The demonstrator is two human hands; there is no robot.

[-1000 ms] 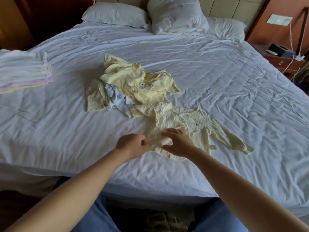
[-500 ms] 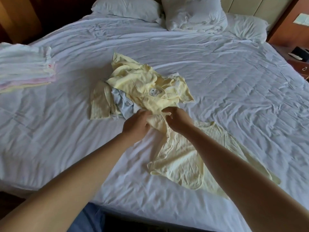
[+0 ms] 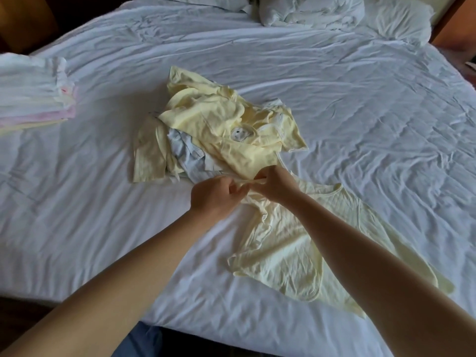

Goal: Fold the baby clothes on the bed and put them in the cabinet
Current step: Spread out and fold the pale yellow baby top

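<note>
Single head view, wide-angle, from over the near edge of the bed (image 3: pixel 77 202), facing forward and down. Close: forearms (image 3: pixel 128 279) fill the lower frame, left grip (image 3: pixel 213 195) and right grip (image 3: pixel 275 186) meet on a shirt (image 3: pixel 283 253) mid-frame. Pillows (image 3: pixel 309 9) sit far beyond the grips, at top edge.

Before you, bed (image 3: pixel 360 112) in wrinkled white sheet: loose pile (image 3: pixel 219 124) mid-bed, shirt (image 3: pixel 283 253) spread just beside, nearer you; folded stack (image 3: pixel 31 94) left, pillows (image 3: pixel 309 9) at head.
</note>
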